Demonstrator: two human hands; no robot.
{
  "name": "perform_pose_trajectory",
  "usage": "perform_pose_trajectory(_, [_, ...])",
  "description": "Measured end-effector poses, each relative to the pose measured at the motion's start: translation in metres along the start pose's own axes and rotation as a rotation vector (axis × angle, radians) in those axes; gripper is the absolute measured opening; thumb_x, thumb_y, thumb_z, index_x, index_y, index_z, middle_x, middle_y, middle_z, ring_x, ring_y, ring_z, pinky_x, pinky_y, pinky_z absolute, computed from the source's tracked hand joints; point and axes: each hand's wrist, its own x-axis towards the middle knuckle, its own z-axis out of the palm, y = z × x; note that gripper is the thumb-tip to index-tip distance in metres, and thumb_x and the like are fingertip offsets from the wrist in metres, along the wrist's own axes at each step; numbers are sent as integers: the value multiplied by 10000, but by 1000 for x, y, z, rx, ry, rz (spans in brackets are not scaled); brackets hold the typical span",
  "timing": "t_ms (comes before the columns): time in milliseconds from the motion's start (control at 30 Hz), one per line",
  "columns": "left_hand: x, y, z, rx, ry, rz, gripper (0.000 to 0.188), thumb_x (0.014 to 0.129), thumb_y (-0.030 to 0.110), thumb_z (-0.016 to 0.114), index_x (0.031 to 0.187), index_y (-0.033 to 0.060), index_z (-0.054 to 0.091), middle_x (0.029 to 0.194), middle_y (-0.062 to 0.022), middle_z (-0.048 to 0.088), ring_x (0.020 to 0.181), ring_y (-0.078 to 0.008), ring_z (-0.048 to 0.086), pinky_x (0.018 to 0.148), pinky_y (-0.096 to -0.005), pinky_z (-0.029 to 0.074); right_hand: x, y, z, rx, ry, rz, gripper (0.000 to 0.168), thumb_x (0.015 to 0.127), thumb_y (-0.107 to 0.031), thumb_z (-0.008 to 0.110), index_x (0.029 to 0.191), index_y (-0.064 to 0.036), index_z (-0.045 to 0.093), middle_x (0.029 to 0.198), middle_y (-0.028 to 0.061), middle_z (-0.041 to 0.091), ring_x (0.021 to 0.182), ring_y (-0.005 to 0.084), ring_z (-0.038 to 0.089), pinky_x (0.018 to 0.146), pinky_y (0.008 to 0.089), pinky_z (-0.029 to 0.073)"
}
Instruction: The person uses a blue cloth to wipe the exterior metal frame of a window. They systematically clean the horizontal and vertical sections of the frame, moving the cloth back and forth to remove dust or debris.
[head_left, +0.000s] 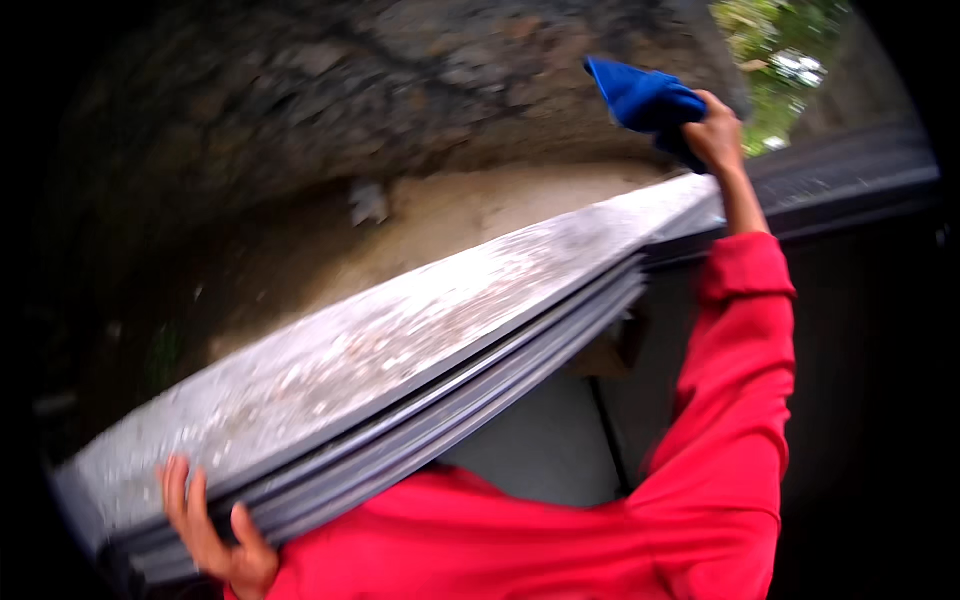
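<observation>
At the upper right my right hand (716, 135) is closed around a bunched blue cloth (645, 94), whose pointed end hangs free to the left. It is raised near the far end of the pale sill (420, 307), beside the side of the window frame. My left hand (217, 525) rests at the lower left with its fingers spread, across the dark window track (450, 397) and the sill's near edge. Nothing shows in its grasp. The sill's surface looks rough and spotted with debris, though the picture is blurred.
Beyond the sill rises a rough stone or earth wall (375, 82), with a strip of ground (465, 210) below it and a small pale scrap (368, 202) there. Green foliage (780, 67) shows at the top right. The dark frame (840, 180) runs along the right.
</observation>
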Motion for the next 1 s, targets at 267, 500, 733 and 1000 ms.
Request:
perform_pose_trajectory(267, [9,0,-2,-242,200,12,274,784,-17,636,1058,-27,643,1096,-180,632,1060,-356,623,1062,-563,384,-45,-41,-40,609,-508,-260,423,690,21,603,1111,15,648,980,72,698,898,145,652,861,284,502])
perform_pose_trajectory(500, [12,9,10,-370,264,81,159,777,-21,670,934,2,680,940,-122,654,908,-290,659,1006,-510,446,-94,-98,-99,202,-394,-311,471,634,-21,723,1102,-33,675,986,161,710,960,289,683,861,356,505])
perform_pose_trajectory(733, [9,4,12,-565,358,275,158,751,-19,685,903,18,668,880,-100,670,821,-261,665,860,-444,536,-166,-245,-130,3,-674,-1052,316,503,-121,713,813,-109,653,760,143,645,799,366,648,673,444,509])
perform_pose_trajectory(1000, [-11,-25,-13,-573,509,451,191,738,-6,715,921,8,660,902,-108,651,825,-271,652,811,-434,554,-249,-544,-161,369,-771,-1754,375,508,-75,677,882,-95,697,742,161,666,776,341,670,671,444,520])
